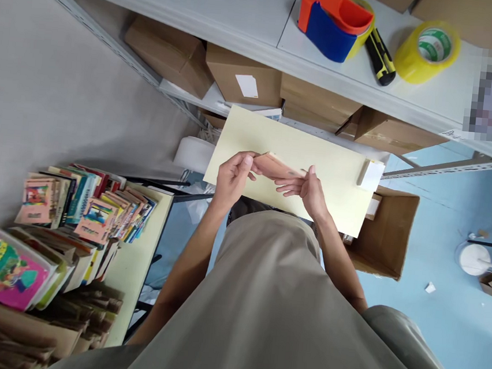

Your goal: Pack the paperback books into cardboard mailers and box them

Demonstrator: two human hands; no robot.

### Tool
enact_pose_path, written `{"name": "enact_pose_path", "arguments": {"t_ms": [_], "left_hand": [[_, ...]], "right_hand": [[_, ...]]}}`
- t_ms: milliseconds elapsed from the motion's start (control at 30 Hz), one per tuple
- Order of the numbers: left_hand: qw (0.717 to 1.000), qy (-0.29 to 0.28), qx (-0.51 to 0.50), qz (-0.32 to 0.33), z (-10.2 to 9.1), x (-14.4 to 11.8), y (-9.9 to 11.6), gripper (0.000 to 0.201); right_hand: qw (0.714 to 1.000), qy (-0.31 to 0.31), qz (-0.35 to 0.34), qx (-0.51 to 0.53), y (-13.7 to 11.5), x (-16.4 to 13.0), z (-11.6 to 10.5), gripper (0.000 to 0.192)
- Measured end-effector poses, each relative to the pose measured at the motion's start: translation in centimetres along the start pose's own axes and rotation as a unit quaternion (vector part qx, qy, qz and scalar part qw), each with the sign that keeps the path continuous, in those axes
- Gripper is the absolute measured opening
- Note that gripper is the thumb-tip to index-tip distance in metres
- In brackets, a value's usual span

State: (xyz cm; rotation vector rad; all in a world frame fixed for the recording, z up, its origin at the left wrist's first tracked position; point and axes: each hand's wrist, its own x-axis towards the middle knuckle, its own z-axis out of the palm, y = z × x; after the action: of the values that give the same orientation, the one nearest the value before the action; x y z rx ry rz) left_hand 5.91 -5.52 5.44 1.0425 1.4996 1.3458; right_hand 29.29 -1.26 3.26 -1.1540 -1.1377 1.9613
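Note:
Between my two hands is a thin book with a pinkish-brown cover, tilted and seen at a slant above a pale yellow tabletop. My left hand pinches its left end, thumb on top. At the other end, my right hand grips the edge between thumb and fingers, some fingers stretched beneath it. The cover's print is too small to read. A small white box or pad lies at the tabletop's right end.
Rows of books and a pink picture book stand on a table at left. Above, a grey shelf holds a tape dispenser, a utility knife and a tape roll. An open carton stands at right.

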Motion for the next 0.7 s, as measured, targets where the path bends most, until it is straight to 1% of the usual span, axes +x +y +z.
{"name": "enact_pose_path", "arguments": {"t_ms": [67, 133, 200, 267, 300, 333, 400, 467, 533, 600, 667, 700], "left_hand": [[1.000, 0.002, 0.018, 0.018, 0.3, 0.1, 0.7, 0.072], [0.998, -0.014, 0.046, 0.045, 0.9, 0.1, 1.3, 0.060], [0.992, -0.055, 0.079, 0.083, 1.9, -0.2, 1.5, 0.043], [0.979, -0.104, 0.119, 0.130, 3.3, -0.7, 1.2, 0.029], [0.970, -0.122, 0.143, 0.153, 4.2, -1.0, 1.0, 0.027], [0.961, -0.135, 0.171, 0.170, 5.1, -1.3, 0.7, 0.031], [0.943, -0.142, 0.234, 0.186, 6.5, -1.9, 0.3, 0.043], [0.933, -0.138, 0.279, 0.180, 7.3, -2.2, 0.1, 0.052], [0.939, -0.133, 0.276, 0.156, 7.1, -2.0, 0.0, 0.053], [0.961, -0.114, 0.227, 0.109, 6.0, -1.4, -0.3, 0.046], [0.982, -0.076, 0.167, 0.035, 4.4, -0.4, -1.2, 0.032], [0.988, -0.053, 0.142, -0.007, 3.4, 0.1, -2.1, 0.028]], "right_hand": [[1.000, 0.010, 0.009, 0.011, 1.0, 0.7, -0.2, 0.088], [1.000, 0.019, 0.001, 0.020, 2.1, 1.3, -0.3, 0.077], [0.999, 0.012, -0.008, 0.036, 3.1, 1.7, 0.0, 0.067], [0.998, 0.005, -0.005, 0.061, 4.1, 1.9, 0.7, 0.059], [0.997, 0.011, 0.001, 0.077, 4.5, 2.0, 1.2, 0.053], [0.995, 0.024, 0.008, 0.095, 4.9, 2.1, 1.7, 0.046], [0.989, 0.062, 0.018, 0.134, 5.6, 2.2, 2.5, 0.034], [0.982, 0.081, 0.026, 0.168, 6.0, 2.4, 3.0, 0.030], [0.979, 0.075, 0.032, 0.189, 6.2, 2.7, 3.0, 0.031], [0.980, 0.049, 0.047, 0.189, 6.4, 3.1, 2.5, 0.036], [0.983, 0.031, 0.069, 0.170, 6.7, 3.5, 2.0, 0.045], [0.984, 0.028, 0.080, 0.155, 7.0, 3.7, 1.7, 0.050]]}}
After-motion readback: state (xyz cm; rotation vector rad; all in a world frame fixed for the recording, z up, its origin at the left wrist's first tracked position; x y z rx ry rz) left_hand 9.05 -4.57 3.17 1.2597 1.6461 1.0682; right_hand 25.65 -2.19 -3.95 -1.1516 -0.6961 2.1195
